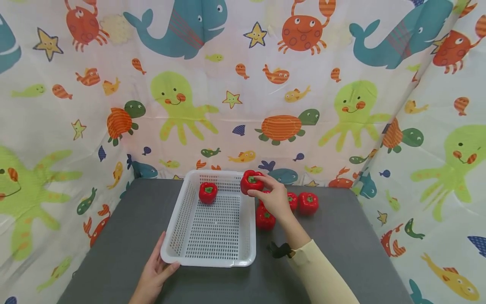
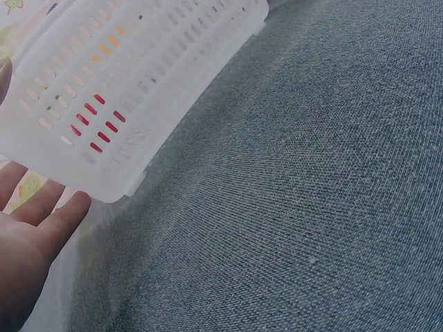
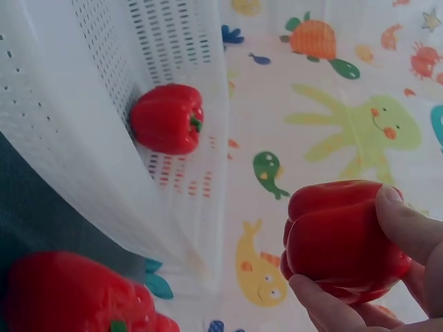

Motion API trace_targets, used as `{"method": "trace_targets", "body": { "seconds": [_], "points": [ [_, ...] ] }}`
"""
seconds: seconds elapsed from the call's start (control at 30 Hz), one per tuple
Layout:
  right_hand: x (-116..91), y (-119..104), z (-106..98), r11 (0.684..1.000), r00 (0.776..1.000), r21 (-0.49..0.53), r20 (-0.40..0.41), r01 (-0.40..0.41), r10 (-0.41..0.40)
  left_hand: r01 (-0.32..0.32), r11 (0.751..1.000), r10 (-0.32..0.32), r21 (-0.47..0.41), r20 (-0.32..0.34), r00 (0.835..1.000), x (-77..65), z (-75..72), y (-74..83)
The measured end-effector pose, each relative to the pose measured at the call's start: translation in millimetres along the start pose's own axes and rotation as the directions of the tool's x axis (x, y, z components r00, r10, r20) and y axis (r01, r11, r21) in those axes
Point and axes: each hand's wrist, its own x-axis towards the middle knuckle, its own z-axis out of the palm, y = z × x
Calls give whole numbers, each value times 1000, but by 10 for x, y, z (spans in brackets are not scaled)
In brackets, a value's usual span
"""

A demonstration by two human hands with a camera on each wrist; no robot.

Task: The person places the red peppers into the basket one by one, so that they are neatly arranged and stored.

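My right hand [image 1: 275,196] grips a red bell pepper [image 1: 250,181] over the right rim of a white slotted plastic basket [image 1: 212,257]. In the right wrist view, thumb and fingers wrap around that held pepper [image 3: 346,238]. Another red bell pepper [image 1: 208,193] lies inside the basket near its back left corner. My left hand [image 1: 153,270] rests at the basket's front left corner, thumb at the front rim. The left wrist view shows the fingers [image 2: 66,218] extended along the basket's wall [image 2: 104,155].
Several more red bell peppers sit right of the basket, among them one at the near side [image 1: 265,218] and one farther right [image 1: 308,203]. The grey table [image 1: 341,253] ends at a curtain [image 1: 243,114] printed with sea animals. A dark band [image 1: 280,250] hangs at the right wrist.
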Motion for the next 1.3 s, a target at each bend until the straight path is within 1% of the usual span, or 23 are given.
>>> {"method": "trace_targets", "body": {
  "seconds": [0.2, 0.4, 0.57, 0.7, 0.87, 0.97, 1.07, 1.2, 1.3],
  "points": [
    [87, 25, 223, 999, 1000, 37, 19, 15, -15, 4, 1000, -4, 4, -5, 1000, -13, -29, 18],
    [166, 50, 422, 1000, 1000, 28, 20, -7, 7, 0, 1000, 1, 19, -12, 1000, -6, -68, 36],
    [230, 55, 525, 999, 998, 26, 47, -46, 45, -15, 1000, 15, -2, 15, 1000, -12, -58, 10],
    [297, 52, 604, 996, 994, 29, 79, -79, 77, -9, 1000, 10, -20, 19, 1000, -17, -41, -9],
    [390, 70, 726, 996, 991, 33, 107, -88, 84, -10, 1000, 10, -25, 16, 1000, -7, -29, -14],
    [431, 100, 800, 996, 990, 18, 109, -90, 88, -16, 999, 17, -29, 21, 1000, -5, -22, -14],
    [457, 136, 868, 993, 987, 7, 111, -115, 114, -21, 999, 22, -34, 28, 999, -6, -17, -18],
    [495, 182, 955, 991, 985, 11, 116, -133, 131, -21, 999, 22, -32, 17, 1000, -9, -17, -22],
    [515, 208, 1018, 990, 983, -16, 119, -142, 143, -11, 1000, 11, -21, 2, 1000, -10, -23, -27]
  ]
}}
